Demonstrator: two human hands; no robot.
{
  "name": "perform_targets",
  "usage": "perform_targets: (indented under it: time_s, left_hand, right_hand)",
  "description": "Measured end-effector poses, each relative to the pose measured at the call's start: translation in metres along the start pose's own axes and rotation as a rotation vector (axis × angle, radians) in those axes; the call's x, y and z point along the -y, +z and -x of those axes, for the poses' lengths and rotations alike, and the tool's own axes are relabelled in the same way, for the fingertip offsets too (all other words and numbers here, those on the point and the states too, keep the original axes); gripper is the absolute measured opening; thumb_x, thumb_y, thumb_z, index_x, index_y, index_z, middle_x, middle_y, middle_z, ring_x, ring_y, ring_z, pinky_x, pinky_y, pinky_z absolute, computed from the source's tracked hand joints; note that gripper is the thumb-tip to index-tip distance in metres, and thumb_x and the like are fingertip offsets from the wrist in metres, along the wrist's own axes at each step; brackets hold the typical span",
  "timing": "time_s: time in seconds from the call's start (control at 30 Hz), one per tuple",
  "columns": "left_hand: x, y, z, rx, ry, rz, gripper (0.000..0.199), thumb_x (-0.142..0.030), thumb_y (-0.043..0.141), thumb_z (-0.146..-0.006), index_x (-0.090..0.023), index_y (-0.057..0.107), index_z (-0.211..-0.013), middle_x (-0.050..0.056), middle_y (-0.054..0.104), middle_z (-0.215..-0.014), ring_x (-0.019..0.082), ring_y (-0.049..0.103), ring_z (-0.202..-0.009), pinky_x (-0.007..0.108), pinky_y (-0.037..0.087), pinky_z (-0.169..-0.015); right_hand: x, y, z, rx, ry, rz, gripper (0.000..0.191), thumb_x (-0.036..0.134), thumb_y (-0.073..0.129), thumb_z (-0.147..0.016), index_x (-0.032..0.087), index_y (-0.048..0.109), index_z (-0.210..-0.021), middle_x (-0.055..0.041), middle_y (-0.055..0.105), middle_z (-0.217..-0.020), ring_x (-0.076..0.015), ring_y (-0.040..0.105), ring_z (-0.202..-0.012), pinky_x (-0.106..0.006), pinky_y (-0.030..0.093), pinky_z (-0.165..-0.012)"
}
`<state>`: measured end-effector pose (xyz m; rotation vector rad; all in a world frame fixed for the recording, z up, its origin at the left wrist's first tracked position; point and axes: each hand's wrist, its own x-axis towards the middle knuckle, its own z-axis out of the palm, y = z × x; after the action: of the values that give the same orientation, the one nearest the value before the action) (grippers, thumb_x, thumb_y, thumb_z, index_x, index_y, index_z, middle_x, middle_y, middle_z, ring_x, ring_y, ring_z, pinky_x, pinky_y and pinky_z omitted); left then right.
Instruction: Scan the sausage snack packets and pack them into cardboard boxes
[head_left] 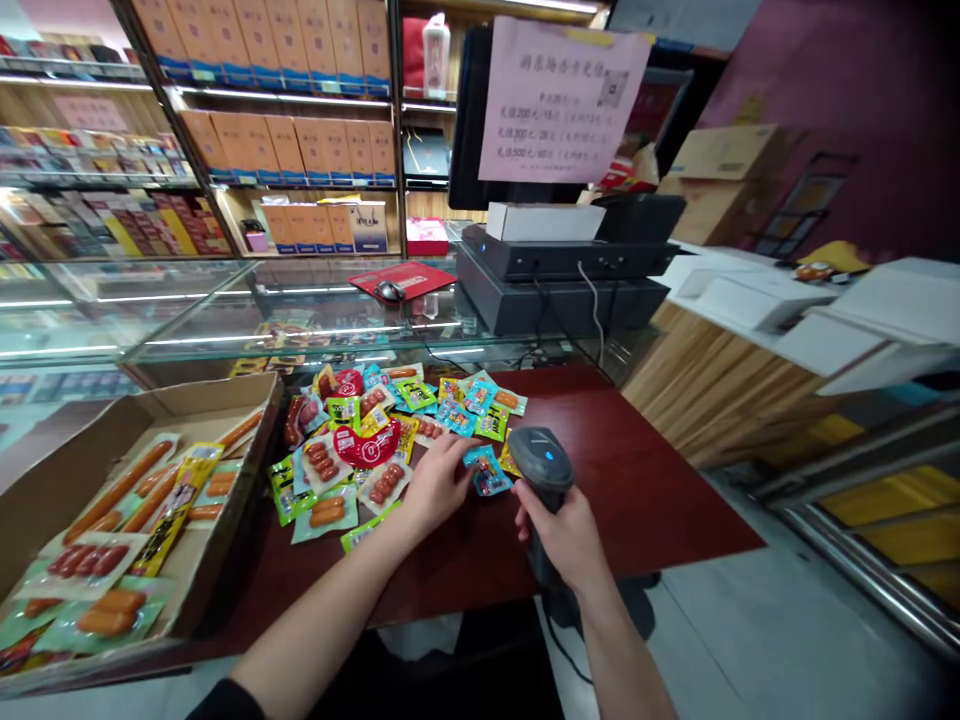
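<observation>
My right hand (pixel 568 535) grips a black barcode scanner (pixel 541 462) by its handle, and a small blue light shows on its top. Just left of the scanner head lies a small blue snack packet (pixel 487 472), with a yellow packet (pixel 510 456) partly hidden behind the scanner. My left hand (pixel 442 485) is low over the table with its fingers stretched toward the blue packet; whether they touch it I cannot tell. Beside that hand spreads a loose pile of packaged snacks, among them small sausages (pixel 386 482), a red curved packet (pixel 367 445) and green packets (pixel 289 490).
A cardboard tray (pixel 259 420) of sausage packs stands at the left. Behind the dark red table (pixel 645 480) are a glass counter (pixel 315 300), a mouse (pixel 389 291) and a black cash drawer (pixel 555 300). The scanner's cable (pixel 566 650) hangs below the table edge.
</observation>
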<state>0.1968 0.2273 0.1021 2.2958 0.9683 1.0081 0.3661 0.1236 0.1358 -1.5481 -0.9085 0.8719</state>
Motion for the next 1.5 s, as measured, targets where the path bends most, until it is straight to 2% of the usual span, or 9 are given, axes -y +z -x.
perform_targets:
  time_s: [0.2, 0.43, 0.57, 0.67, 0.83, 0.93, 1.07, 1.2, 1.5]
  left_hand:
    - [-0.002, 0.001, -0.002, 0.217, 0.034, -0.174, 0.066, -0.033, 0.068, -0.087, -0.025, 0.046, -0.149, 0.017, 0.041, -0.157, 0.034, 0.038, -0.145, 0.055, 0.031, -0.118]
    - [-0.002, 0.003, -0.002, 0.321, 0.013, -0.193, 0.038, -0.042, 0.057, -0.095, -0.029, 0.067, -0.13, 0.012, 0.042, -0.157, 0.033, 0.032, -0.148, 0.057, 0.026, -0.119]
    - [0.001, 0.002, -0.003, 0.264, -0.003, -0.084, 0.022, -0.034, 0.065, -0.091, -0.027, 0.075, -0.109, 0.011, 0.066, -0.125, 0.028, 0.058, -0.121, 0.046, 0.043, -0.106]
    - [0.006, 0.001, -0.004, 0.18, -0.051, 0.046, 0.012, -0.026, 0.072, -0.084, -0.022, 0.075, -0.095, 0.009, 0.069, -0.101, 0.022, 0.064, -0.095, 0.036, 0.05, -0.088]
    - [0.019, -0.012, -0.014, -0.098, -0.256, 0.295, 0.044, -0.015, 0.073, -0.075, -0.022, 0.065, -0.118, 0.003, 0.069, -0.095, 0.017, 0.065, -0.083, 0.029, 0.051, -0.079]
    - [0.03, -0.029, -0.021, -0.199, -0.422, 0.505, 0.04, -0.026, 0.075, -0.075, -0.018, 0.068, -0.113, 0.002, 0.071, -0.084, 0.016, 0.066, -0.072, 0.027, 0.052, -0.07]
    - [0.041, -0.059, -0.025, -0.267, -0.595, 0.73, 0.043, -0.04, 0.088, -0.059, -0.015, 0.074, -0.091, 0.005, 0.075, -0.076, 0.02, 0.07, -0.071, 0.031, 0.055, -0.072]
    - [0.042, -0.083, -0.023, -0.327, -0.612, 0.795, 0.046, -0.041, 0.092, -0.051, -0.015, 0.078, -0.086, 0.007, 0.078, -0.083, 0.02, 0.071, -0.075, 0.035, 0.056, -0.081]
    - [0.052, -0.096, -0.018, -0.31, -0.568, 0.806, 0.045, -0.042, 0.091, -0.056, -0.016, 0.08, -0.09, 0.008, 0.079, -0.09, 0.022, 0.073, -0.079, 0.036, 0.056, -0.085]
  right_hand:
    - [-0.001, 0.003, -0.001, 0.018, -0.011, 0.009, 0.05, 0.063, 0.075, -0.072, 0.016, 0.064, -0.079, -0.0018, 0.063, -0.05, -0.0157, 0.059, -0.037, -0.024, 0.046, -0.039]
    - [-0.005, 0.005, 0.001, 0.035, -0.023, 0.025, 0.045, 0.059, 0.074, -0.076, 0.015, 0.064, -0.083, -0.0017, 0.064, -0.052, -0.0162, 0.06, -0.039, -0.024, 0.046, -0.04]
    - [-0.003, 0.008, 0.003, 0.047, -0.027, 0.039, 0.042, 0.057, 0.073, -0.076, 0.017, 0.062, -0.08, -0.0009, 0.062, -0.05, -0.0163, 0.059, -0.038, -0.024, 0.046, -0.04]
    - [-0.003, 0.011, 0.004, 0.057, -0.032, 0.04, 0.041, 0.056, 0.073, -0.076, 0.018, 0.061, -0.079, -0.0007, 0.062, -0.05, -0.0164, 0.059, -0.038, -0.025, 0.045, -0.04]
    - [-0.007, 0.021, 0.008, 0.091, -0.018, 0.058, 0.04, 0.056, 0.071, -0.078, 0.017, 0.061, -0.08, -0.0013, 0.063, -0.051, -0.0168, 0.06, -0.039, -0.025, 0.047, -0.04]
    - [-0.007, 0.03, 0.012, 0.114, -0.04, 0.066, 0.039, 0.055, 0.07, -0.078, 0.018, 0.06, -0.08, -0.0011, 0.063, -0.051, -0.0165, 0.06, -0.039, -0.025, 0.047, -0.04]
    - [0.002, 0.047, 0.015, 0.143, -0.072, 0.064, 0.038, 0.054, 0.071, -0.079, 0.018, 0.06, -0.083, -0.0011, 0.064, -0.052, -0.0162, 0.06, -0.038, -0.024, 0.048, -0.04]
    - [0.019, 0.066, 0.016, 0.196, -0.074, 0.008, 0.038, 0.055, 0.071, -0.078, 0.019, 0.061, -0.086, 0.0, 0.063, -0.05, -0.0169, 0.059, -0.037, -0.025, 0.047, -0.038]
    - [0.032, 0.089, 0.014, 0.237, -0.097, 0.035, 0.035, 0.052, 0.072, -0.078, 0.02, 0.061, -0.084, -0.0008, 0.064, -0.052, -0.0184, 0.059, -0.037, -0.026, 0.046, -0.038]
